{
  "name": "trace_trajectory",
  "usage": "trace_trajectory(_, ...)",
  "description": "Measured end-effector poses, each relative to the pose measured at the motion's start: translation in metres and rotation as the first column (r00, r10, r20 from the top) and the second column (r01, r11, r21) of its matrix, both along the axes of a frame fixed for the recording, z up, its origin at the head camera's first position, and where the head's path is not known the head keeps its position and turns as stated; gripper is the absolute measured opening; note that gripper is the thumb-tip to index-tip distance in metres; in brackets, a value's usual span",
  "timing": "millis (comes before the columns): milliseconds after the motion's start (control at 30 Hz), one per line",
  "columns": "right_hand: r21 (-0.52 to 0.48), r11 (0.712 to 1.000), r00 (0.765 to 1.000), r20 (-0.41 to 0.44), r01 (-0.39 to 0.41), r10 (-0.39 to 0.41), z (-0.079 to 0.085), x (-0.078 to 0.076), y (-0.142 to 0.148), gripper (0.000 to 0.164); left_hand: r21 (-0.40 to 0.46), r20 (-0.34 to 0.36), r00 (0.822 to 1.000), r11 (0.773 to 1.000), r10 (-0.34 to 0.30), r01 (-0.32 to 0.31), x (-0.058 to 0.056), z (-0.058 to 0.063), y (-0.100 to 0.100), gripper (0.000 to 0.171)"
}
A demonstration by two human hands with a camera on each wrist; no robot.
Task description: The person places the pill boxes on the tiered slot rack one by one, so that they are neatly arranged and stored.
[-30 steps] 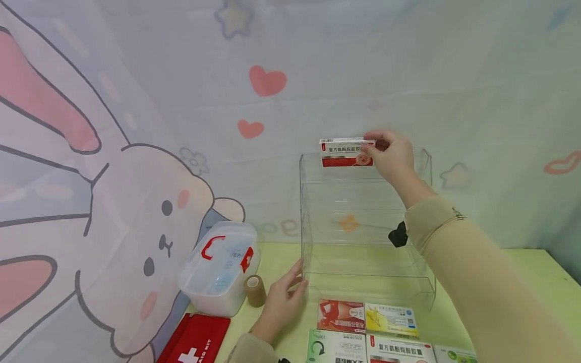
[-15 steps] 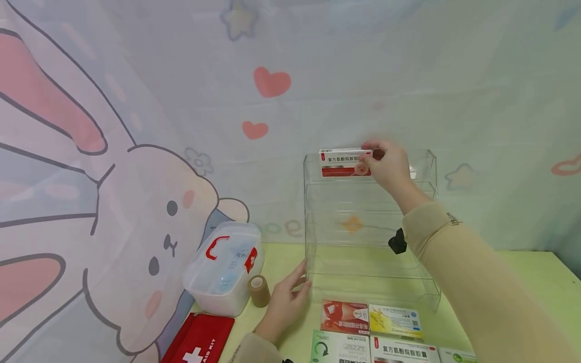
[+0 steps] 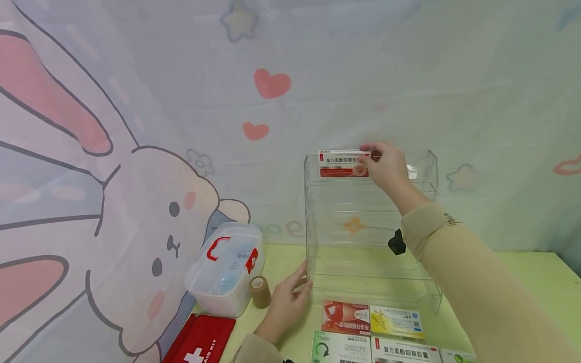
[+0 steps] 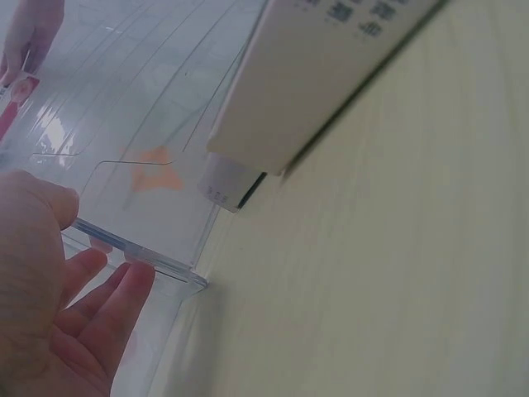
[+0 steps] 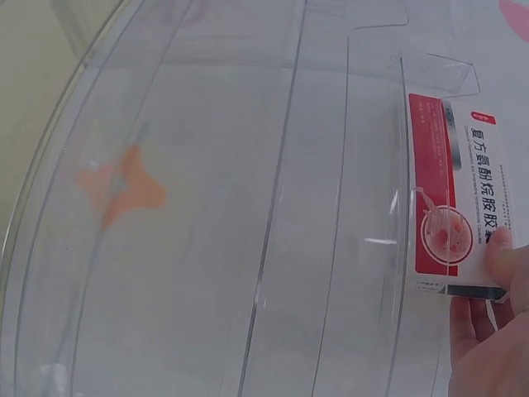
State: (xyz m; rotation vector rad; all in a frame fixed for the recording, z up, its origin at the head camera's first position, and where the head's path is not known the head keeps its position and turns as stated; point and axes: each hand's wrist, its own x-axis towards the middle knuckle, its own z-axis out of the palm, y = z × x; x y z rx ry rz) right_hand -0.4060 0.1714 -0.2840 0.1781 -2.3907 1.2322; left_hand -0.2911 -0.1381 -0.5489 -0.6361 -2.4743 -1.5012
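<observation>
One hand [image 3: 388,164] holds a box [image 3: 340,164] in the rack's top tier [image 3: 424,169].

A pale green table [image 3: 522,275] carries a clear tiered rack [image 3: 369,254]. Two rows of small printed boxes [image 3: 346,318] lie before it; at its left stand a brown roll [image 3: 261,295] and a lidded translucent tub [image 3: 222,300], with a red pouch [image 3: 206,335] nearer the front.

Brown roll [image 3: 260,295] beside a translucent lidded box [image 3: 219,303], red pouch [image 3: 205,333] nearby
</observation>
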Motion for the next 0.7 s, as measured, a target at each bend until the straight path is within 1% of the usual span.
trace_trajectory(167, -0.007, 1.000, 1.000, -0.010, 0.004, -0.004, -0.001, -0.003, -0.005, 0.032, -0.002, 0.003, 1.000, 1.000, 0.004, -0.004, -0.002, 0.000, -0.001, 0.061)
trace_trajectory(333, -0.001, 1.000, 1.000, -0.023, 0.004, -0.004, -0.003, -0.005, -0.010, 0.034, 0.005, 0.017, 1.000, 1.000, 0.017, -0.017, -0.001, -0.001, -0.003, 0.061)
trace_trajectory(400, -0.015, 1.000, 1.000, -0.022, 0.010, -0.010, -0.003, -0.001, -0.009, 0.037, 0.007, 0.018, 1.000, 1.000, 0.017, -0.017, 0.000, -0.001, -0.003, 0.061)
trace_trajectory(467, -0.038, 0.999, 0.999, -0.040, 0.019, -0.020, -0.003, 0.005, -0.007, 0.038, 0.008, 0.019, 1.000, 1.000, 0.018, -0.018, 0.000, -0.002, -0.003, 0.062)
trace_trajectory(567, -0.081, 0.996, 0.993, -0.107, 0.033, -0.041, -0.003, 0.015, -0.002, 0.036, 0.004, 0.007, 1.000, 1.000, 0.021, -0.021, -0.001, -0.001, -0.005, 0.061)
trace_trajectory(633, -0.105, 0.994, 0.988, -0.150, 0.024, -0.040, -0.004, 0.023, 0.004, 0.035, -0.004, -0.004, 1.000, 1.000, 0.028, -0.028, -0.002, 0.000, -0.007, 0.061)
trace_trajectory(700, -0.118, 0.993, 0.985, -0.168, 0.007, -0.027, -0.006, 0.031, 0.010, 0.036, -0.014, -0.017, 0.999, 0.999, 0.035, -0.035, -0.003, 0.000, -0.008, 0.061)
